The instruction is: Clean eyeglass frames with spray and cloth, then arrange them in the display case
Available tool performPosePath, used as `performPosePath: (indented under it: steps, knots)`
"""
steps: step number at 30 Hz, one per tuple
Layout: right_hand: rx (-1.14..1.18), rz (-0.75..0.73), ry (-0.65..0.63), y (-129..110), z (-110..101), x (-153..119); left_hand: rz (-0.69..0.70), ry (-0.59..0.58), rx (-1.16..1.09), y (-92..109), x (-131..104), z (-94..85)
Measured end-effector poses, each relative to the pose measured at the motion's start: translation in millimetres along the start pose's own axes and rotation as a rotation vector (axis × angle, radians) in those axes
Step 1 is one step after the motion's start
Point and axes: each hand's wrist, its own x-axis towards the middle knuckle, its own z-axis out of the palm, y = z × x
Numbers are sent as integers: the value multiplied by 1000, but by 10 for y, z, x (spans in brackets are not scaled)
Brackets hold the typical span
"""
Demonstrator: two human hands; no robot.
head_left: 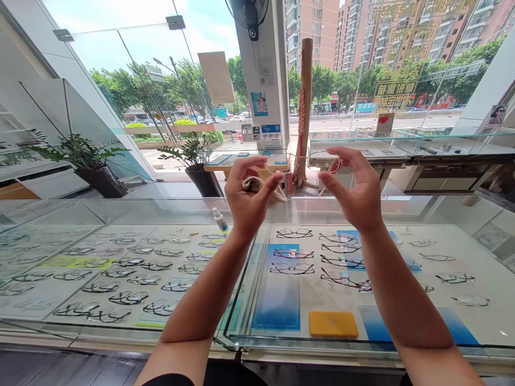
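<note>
A pair of thin-rimmed eyeglasses [280,162] is held up in front of me above the glass counter, its clear lenses facing the window. My left hand [247,201] pinches one side of the frame between thumb and fingers. A beige cloth [276,200] is tucked in the same hand, partly hidden by the fingers and thumb. On the other side, my right hand [358,190] grips the frame's outer edge near the lens [322,162]. The temples are hard to make out.
Below my arms is a glass display counter [257,343] with several rows of eyeglasses [129,297] inside. A small spray bottle [220,220] stands near its far edge. A yellow rectangular item [333,324] lies near the front. Potted plants [100,179] and a wooden post [306,102] stand beyond.
</note>
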Motion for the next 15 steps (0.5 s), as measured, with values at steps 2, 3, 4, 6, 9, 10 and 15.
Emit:
performPosePath:
  steps: [2,3,4,6,9,10,15]
  knots:
    - [1,26,11,19,18,-13,19,17,30,16,-9,3]
    - [7,37,19,30,29,-20,24,21,42,20,-12,2]
    - [17,45,30,43,42,-29,28,23,50,23,-15,2]
    - [35,56,52,64,67,-45,27,28,62,25,-19,3]
    - [38,61,76,81,95,-63,21,35,78,25,-24,8]
    - [32,59,81,84,102,-66,20,36,82,25,-25,11]
    - [-34,23,122,83,137,-80,6,37,87,21,-33,24]
